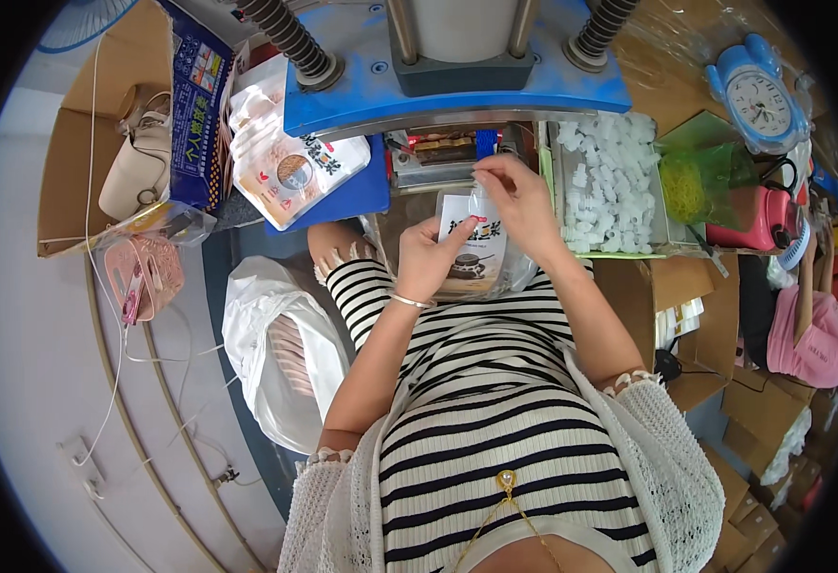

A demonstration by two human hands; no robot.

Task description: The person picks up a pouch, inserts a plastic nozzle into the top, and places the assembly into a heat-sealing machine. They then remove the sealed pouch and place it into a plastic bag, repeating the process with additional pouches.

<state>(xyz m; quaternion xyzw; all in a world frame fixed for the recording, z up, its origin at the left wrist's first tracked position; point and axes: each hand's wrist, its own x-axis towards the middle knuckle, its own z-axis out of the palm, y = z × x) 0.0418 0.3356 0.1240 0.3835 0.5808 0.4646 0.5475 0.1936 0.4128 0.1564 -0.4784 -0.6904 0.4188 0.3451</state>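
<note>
Left hand (426,260) gripping pouch (473,250) at frame centre, right hand (517,199) pinching its top edge, tray (555,181) of white pieces (606,181) right, blue machine (457,91) above, stacked pouches (285,158) upper left.

Both my forearms come up from the lower edge, bent at the elbows, and meet in front of my chest. My left hand (429,260) is curled, thumb up, wrist slightly bent. My right hand (519,202) is higher, its fingertips (484,178) pinched together and pointing left.

Pale floor (28,382), stacked cardboard boxes (763,411)
</note>
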